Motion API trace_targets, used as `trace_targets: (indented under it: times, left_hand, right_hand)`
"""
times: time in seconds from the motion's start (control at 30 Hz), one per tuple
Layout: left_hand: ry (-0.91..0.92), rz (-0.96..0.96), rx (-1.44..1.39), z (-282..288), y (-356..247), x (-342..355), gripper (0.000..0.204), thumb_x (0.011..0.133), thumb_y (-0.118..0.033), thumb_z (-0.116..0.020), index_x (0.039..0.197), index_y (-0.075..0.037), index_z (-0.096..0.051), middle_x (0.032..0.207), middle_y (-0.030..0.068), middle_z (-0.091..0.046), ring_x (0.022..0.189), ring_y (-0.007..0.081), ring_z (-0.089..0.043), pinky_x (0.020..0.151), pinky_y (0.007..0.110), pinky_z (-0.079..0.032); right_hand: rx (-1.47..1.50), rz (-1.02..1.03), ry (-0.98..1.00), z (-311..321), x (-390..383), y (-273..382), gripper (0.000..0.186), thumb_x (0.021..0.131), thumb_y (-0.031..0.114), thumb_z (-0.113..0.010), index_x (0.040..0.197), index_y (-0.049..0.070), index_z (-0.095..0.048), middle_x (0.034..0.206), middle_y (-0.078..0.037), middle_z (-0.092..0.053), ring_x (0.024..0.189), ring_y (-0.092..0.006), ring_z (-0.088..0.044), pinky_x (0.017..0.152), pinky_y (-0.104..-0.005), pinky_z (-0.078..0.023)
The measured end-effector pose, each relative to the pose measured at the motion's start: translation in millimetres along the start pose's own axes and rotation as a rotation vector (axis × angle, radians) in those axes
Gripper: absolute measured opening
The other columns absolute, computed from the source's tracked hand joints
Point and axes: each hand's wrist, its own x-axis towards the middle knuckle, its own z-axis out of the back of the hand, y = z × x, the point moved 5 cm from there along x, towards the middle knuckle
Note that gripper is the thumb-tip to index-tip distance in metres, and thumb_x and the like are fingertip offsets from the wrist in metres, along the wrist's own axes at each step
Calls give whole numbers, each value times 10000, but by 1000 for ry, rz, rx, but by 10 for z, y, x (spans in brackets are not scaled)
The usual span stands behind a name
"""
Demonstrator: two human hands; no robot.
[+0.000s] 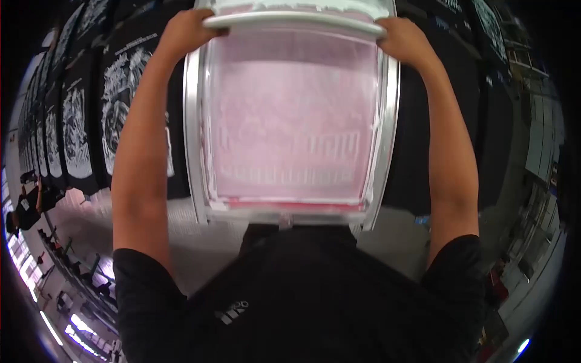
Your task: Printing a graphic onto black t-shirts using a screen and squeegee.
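basically, both hands closed on one bar. left hand (pixel 189 33) has its fingers curled around the left end of the pale bar (pixel 296 17); right hand (pixel 407 41) grips the right end the same way. one bar, two hands, both arms stretched out ahead.

bar lies crosswise over the far part of one metal frame (pixel 192 103); can't tell exactly where its lower edge meets the mesh. one pink mesh (pixel 290 97) in the frame, faint lettering-like marks toward the near end, whitish smears along the sides, one red strip (pixel 290 206) at the near edge.

further out: black cloth (pixel 414 133) right of the frame; black printed garments (pixel 75 130) in a row at left, at least three with white prints, rest too squeezed to count. one co-worker (pixel 30 204) at far left, small.
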Motion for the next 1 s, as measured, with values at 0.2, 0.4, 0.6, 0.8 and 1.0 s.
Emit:
trace_targets:
  times: [0.2,0.4,0.6,0.8,1.0]
  left_hand:
    - [-59,-98,-107,-454,-230,-1922,382,595,-61,-820,952,-56,-684,895,134,-674,879,343,-641,770,438,-528]
    - [-111,-84,-77,-787,-381,-2487,328,577,-71,-769,871,-48,-625,872,94,-661,822,312,-623,716,423,-513]
    - [-323,-176,33,-1043,-433,-2859,380,528,-50,-726,897,-38,-638,902,126,-656,860,325,-621,741,421,-526]
    - [-398,-181,85,-833,-95,-1574,417,517,-43,-740,919,-86,-636,928,80,-666,887,279,-635,712,396,-548]
    - [-405,-147,156,-31,311,522,374,641,-194,-787,999,-139,-695,825,159,-654,814,354,-663,721,453,-543]
  right_hand:
    - [232,62,-50,-741,-1841,1035,365,628,-2,-620,974,69,-709,911,-166,-685,905,-374,-629,905,-506,-474]
    - [226,23,-71,-1236,-2289,1324,365,613,22,-667,975,65,-683,894,-126,-684,925,-319,-636,1035,-523,-411]
    - [214,26,-170,-1509,-2566,1452,464,546,13,-698,1006,59,-660,948,-108,-687,920,-311,-634,1062,-517,-408]
    - [144,64,-411,-1160,-1550,1015,457,532,4,-689,984,64,-658,942,-99,-683,928,-312,-624,998,-493,-454]
    - [-26,-39,-448,-334,211,218,382,675,91,-664,1053,127,-704,894,-139,-689,864,-342,-646,767,-472,-533]
